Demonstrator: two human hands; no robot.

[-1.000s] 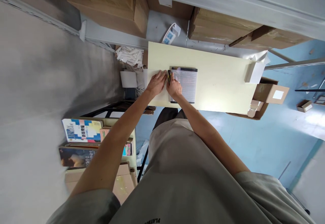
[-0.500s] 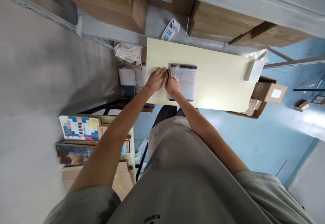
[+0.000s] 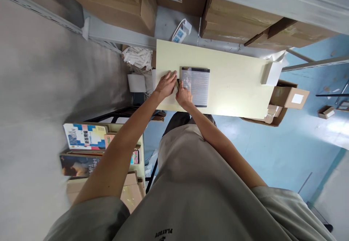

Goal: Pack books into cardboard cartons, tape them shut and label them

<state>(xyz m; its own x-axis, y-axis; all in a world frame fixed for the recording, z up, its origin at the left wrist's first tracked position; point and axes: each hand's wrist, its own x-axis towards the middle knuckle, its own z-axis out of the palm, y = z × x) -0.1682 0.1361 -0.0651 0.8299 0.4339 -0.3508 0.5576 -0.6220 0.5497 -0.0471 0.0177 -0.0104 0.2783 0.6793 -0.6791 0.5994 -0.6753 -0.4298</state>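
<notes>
A book with a dark cover edge [image 3: 200,88] lies on the pale yellow board [image 3: 234,88], seemingly under clear film. My right hand [image 3: 184,97] is closed around a slim black-and-yellow tool that looks like a utility knife [image 3: 178,82], at the book's left edge. The index finger stretches along it, and the blade tip cannot be made out. Just left of the knife, my left hand [image 3: 166,83] lies flat with its fingers stretched out, pressing on what seems to be the sheet of film beside the book.
Behind the board, a power strip [image 3: 180,33] lies on a grey shelf between cardboard boxes [image 3: 237,22]. A white box [image 3: 272,73] sits at the board's right end, with open cartons [image 3: 290,96] beyond. Books [image 3: 85,136] stand on a low rack at lower left.
My right hand has drawn the knife a little toward my body along the book's left edge. My left hand stays in nearly the same spot.
</notes>
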